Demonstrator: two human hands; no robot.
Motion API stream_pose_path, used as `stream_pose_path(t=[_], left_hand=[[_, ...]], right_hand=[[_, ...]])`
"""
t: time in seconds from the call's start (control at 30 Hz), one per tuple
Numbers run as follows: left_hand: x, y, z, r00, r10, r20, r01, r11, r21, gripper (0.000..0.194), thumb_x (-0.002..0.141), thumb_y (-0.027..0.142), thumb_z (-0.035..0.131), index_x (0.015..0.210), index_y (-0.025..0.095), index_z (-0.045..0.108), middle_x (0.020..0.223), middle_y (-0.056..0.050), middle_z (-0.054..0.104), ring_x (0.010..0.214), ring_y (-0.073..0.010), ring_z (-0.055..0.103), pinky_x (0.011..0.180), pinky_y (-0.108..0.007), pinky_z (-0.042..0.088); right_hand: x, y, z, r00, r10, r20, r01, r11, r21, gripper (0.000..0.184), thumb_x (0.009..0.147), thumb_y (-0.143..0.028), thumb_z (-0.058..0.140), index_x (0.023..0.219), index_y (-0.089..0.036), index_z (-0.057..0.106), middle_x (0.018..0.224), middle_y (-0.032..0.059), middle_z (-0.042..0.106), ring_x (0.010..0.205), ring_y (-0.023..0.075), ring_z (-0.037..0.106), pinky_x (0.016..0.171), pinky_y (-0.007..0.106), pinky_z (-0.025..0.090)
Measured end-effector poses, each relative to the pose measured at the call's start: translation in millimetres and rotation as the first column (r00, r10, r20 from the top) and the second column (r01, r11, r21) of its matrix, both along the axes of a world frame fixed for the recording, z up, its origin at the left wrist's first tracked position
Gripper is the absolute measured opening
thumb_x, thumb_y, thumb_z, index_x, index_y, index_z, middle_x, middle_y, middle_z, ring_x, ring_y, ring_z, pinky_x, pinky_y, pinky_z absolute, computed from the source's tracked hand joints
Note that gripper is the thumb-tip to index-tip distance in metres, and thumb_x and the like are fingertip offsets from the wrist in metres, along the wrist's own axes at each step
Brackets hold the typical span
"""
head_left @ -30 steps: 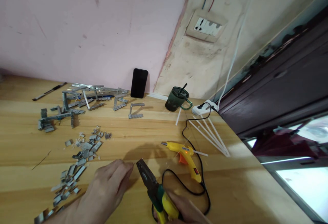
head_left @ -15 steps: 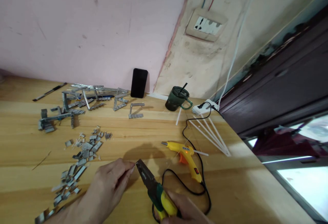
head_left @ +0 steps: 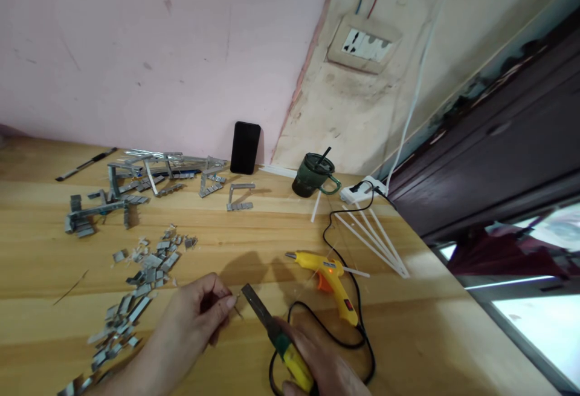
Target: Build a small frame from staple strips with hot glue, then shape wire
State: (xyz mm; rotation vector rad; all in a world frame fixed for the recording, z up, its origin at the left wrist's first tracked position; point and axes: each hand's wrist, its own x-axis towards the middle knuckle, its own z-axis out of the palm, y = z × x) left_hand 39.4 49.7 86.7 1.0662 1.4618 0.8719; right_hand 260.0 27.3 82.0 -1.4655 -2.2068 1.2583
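Pliers (head_left: 272,327) with green and yellow handles sit in our right hand (head_left: 324,363), whose fingers are wrapped tight around the grips; the dark nose lies low over the wooden worktop (head_left: 272,233), pointing toward our left hand (head_left: 199,314). That hand's fingers (head_left: 225,303) are pinched together on a tiny metal piece (head_left: 238,310), too small for us to make out, just off the plier tips.

Going from big to small around us: the worktop meets a pink wall, where a wall socket (head_left: 366,45) sits up high. A yellow glue gun (head_left: 327,278) lies just beyond the pliers, its black cord (head_left: 357,323) looping beside our right hand. White glue sticks (head_left: 376,239) fan out farther back. A dark green cup (head_left: 312,175) holds a black straw. A black phone (head_left: 245,147) leans against the wall. Bent staple strips (head_left: 136,181) stand in clusters, and loose staple bits (head_left: 136,287) scatter near our left hand. We can read no writing anywhere.
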Motion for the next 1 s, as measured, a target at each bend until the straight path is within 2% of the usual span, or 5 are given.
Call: stream_pose_path(t=[0.17, 0.43, 0.6, 0.73, 1.0], left_hand=[[0.2, -1.4, -11.7, 0.947, 0.058, 0.315, -0.005, 0.986, -0.165, 0.04, 0.06, 0.052, 0.069, 0.058, 0.018, 0.048, 0.039, 0.007, 0.052, 0.027, -0.0036, 0.037, 0.03, -0.015, 0.021], [-2.4, -0.9, -15.0, 0.907, 0.058, 0.418, -0.004, 0.992, -0.13, 0.038, 0.067, 0.047, 0.069, 0.056, 0.016, 0.05, 0.044, 0.004, 0.057, 0.033, -0.0039, 0.043, 0.034, -0.015, 0.025], [-3.9, 3.8, -7.5, 0.883, 0.096, 0.459, -0.035, 0.99, -0.14, 0.037, 0.067, 0.045, 0.07, 0.056, 0.016, 0.049, 0.044, 0.006, 0.053, 0.034, -0.0035, 0.04, 0.034, -0.015, 0.023], [-6.1, 6.9, -5.7, 0.922, 0.119, 0.368, -0.066, 0.986, -0.154, 0.039, 0.063, 0.048, 0.071, 0.056, 0.017, 0.048, 0.043, 0.007, 0.051, 0.034, -0.0031, 0.036, 0.034, -0.015, 0.022], [-5.7, 9.1, -1.2, 0.946, 0.132, 0.295, -0.094, 0.986, -0.141, 0.038, 0.062, 0.047, 0.071, 0.058, 0.017, 0.048, 0.04, 0.009, 0.045, 0.035, -0.0033, 0.033, 0.036, -0.015, 0.02]], right_hand=[[1.3, 1.3, 8.1, 0.993, -0.008, -0.121, -0.01, 0.989, -0.146, 0.059, 0.071, -0.02, 0.052, 0.129, -0.021, 0.046, 0.116, 0.0119, 0.058, 0.098, 0.0274, 0.057, 0.085, 0.038, 0.044], [-2.1, 8.1, 21.6, 0.954, -0.173, -0.243, 0.036, 0.876, -0.481, 0.034, 0.067, -0.029, 0.057, 0.099, -0.018, 0.061, 0.077, 0.0007, 0.056, 0.078, 0.0177, 0.052, 0.071, 0.026, 0.042], [3.5, 4.7, 15.1, 0.923, -0.326, -0.206, 0.191, 0.85, -0.49, 0.022, 0.069, -0.029, 0.058, 0.089, -0.019, 0.058, 0.068, -0.0023, 0.047, 0.062, 0.0116, 0.043, 0.058, 0.021, 0.038], [8.9, 4.3, 13.6, 0.933, -0.316, -0.171, 0.194, 0.844, -0.501, 0.026, 0.069, -0.027, 0.058, 0.094, -0.02, 0.058, 0.064, -0.0032, 0.045, 0.058, 0.0111, 0.041, 0.053, 0.02, 0.037], [7.5, 8.3, 22.7, 0.986, -0.139, -0.094, 0.119, 0.974, -0.193, 0.046, 0.066, -0.013, 0.052, 0.111, -0.021, 0.06, 0.08, 0.0019, 0.06, 0.072, 0.0162, 0.054, 0.066, 0.025, 0.043]])
